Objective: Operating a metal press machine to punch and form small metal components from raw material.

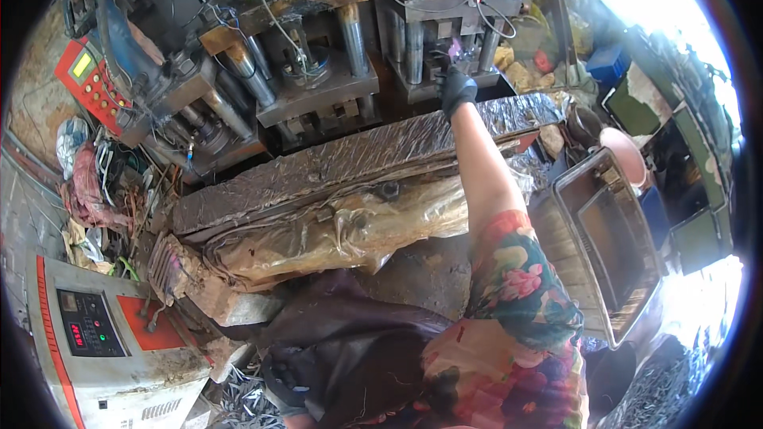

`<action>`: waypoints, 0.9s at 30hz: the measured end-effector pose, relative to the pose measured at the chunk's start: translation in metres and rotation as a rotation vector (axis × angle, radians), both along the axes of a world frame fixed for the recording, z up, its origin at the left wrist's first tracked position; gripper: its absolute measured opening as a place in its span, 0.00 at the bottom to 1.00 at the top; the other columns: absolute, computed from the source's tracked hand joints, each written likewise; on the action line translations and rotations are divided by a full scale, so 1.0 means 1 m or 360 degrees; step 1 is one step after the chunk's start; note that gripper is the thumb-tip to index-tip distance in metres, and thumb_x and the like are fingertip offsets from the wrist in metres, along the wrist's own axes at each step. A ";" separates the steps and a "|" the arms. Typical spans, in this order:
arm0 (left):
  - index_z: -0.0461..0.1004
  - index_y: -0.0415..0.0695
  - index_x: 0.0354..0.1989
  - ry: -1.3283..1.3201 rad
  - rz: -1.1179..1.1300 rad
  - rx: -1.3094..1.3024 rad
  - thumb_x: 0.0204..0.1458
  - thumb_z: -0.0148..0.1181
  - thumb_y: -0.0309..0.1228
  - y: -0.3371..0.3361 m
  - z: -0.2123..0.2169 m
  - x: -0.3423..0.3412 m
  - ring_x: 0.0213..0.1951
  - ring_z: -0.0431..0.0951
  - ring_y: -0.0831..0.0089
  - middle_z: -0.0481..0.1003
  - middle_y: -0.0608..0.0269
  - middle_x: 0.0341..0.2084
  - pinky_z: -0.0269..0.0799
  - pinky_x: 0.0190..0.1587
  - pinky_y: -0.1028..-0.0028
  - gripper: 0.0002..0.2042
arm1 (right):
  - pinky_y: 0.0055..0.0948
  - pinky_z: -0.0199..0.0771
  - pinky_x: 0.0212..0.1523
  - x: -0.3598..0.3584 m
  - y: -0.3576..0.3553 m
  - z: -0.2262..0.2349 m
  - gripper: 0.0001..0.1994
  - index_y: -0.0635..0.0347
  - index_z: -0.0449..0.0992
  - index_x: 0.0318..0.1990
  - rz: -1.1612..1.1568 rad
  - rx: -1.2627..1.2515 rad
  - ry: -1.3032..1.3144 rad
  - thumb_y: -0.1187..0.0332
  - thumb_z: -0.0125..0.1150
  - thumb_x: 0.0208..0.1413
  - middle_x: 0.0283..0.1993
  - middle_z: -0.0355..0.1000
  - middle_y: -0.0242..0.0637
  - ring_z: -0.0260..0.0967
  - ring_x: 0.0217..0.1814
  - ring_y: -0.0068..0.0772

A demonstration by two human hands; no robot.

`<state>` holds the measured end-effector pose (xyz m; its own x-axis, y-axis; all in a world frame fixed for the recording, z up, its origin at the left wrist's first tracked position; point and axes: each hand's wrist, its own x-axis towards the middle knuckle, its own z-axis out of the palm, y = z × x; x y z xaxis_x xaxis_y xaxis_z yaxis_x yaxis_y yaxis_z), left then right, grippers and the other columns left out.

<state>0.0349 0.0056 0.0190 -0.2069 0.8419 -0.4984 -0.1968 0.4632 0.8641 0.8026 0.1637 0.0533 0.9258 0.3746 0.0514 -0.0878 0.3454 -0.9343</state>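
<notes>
My right arm stretches forward to the press at the right. My right hand, in a dark glove, is at the front of its lower plate with the fingers drawn together; what they hold is too small to make out. A pinkish-purple glow shows between the plates just beyond the fingers. Low by my lap, beside the dark apron, is my left hand, also gloved. Its fingers look curled and partly hidden, with a small pale piece at them.
A plastic-wrapped ledge runs between me and the presses. Another press stands in the middle, with a red control box at far left. A machine with a display is lower left. A rectangular bin stands right; metal strips lie below.
</notes>
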 end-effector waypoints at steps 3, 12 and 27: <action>0.72 0.45 0.25 0.0043 -0.0088 0.0026 0.57 0.51 0.41 0.006 -0.002 0.018 0.14 0.60 0.86 0.64 0.73 0.14 0.52 0.15 0.84 0.14 | 0.26 0.60 0.16 0.059 -0.020 -0.010 0.13 0.57 0.73 0.31 -0.0282 -0.0331 -0.0303 0.59 0.50 0.60 0.21 0.70 0.34 0.63 0.16 0.28; 0.73 0.45 0.30 0.0176 -0.0044 -0.0015 0.57 0.50 0.41 0.000 -0.011 -0.013 0.13 0.59 0.86 0.64 0.72 0.14 0.53 0.16 0.83 0.13 | 0.24 0.59 0.18 -0.066 -0.067 0.067 0.10 0.53 0.72 0.32 0.0054 -0.0096 0.0365 0.60 0.50 0.61 0.20 0.64 0.29 0.58 0.17 0.23; 0.76 0.46 0.41 -0.0054 -0.0012 -0.0093 0.57 0.52 0.38 -0.003 -0.020 -0.034 0.14 0.60 0.86 0.67 0.70 0.19 0.48 0.15 0.86 0.11 | 0.41 0.73 0.42 -0.180 -0.248 0.038 0.31 0.54 0.80 0.35 0.0118 -0.2304 -0.1013 0.39 0.36 0.60 0.29 0.77 0.47 0.77 0.34 0.45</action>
